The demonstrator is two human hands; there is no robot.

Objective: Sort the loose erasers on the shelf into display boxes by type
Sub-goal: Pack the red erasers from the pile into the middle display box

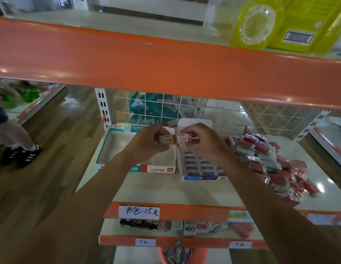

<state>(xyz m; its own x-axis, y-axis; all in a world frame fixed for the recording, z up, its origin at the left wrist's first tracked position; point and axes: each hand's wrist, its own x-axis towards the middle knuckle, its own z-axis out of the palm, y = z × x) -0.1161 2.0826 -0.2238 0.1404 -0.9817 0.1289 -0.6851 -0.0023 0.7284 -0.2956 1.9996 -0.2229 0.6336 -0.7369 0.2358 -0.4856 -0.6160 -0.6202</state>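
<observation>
My left hand (148, 141) grips a red-sleeved eraser (167, 139) above the display boxes. My right hand (200, 143) holds a second red-sleeved eraser (185, 138) end to end with the first. Below them stands a red-fronted display box (158, 169), its inside mostly hidden by my hands. To its left is a teal-edged box (108, 147) that looks hollow. To its right a blue-fronted box (202, 169) holds rows of blue-sleeved erasers. A heap of loose red and pale wrapped erasers (270, 162) lies on the shelf (150, 187) at the right.
An orange shelf beam (165, 69) hangs close overhead. A wire grid panel (165, 107) backs the shelf. A handwritten price tag (139, 212) sits on the shelf's front lip, with packaged goods (190, 227) on the lower shelf. Another person's legs (19, 145) stand on the wooden floor at the left.
</observation>
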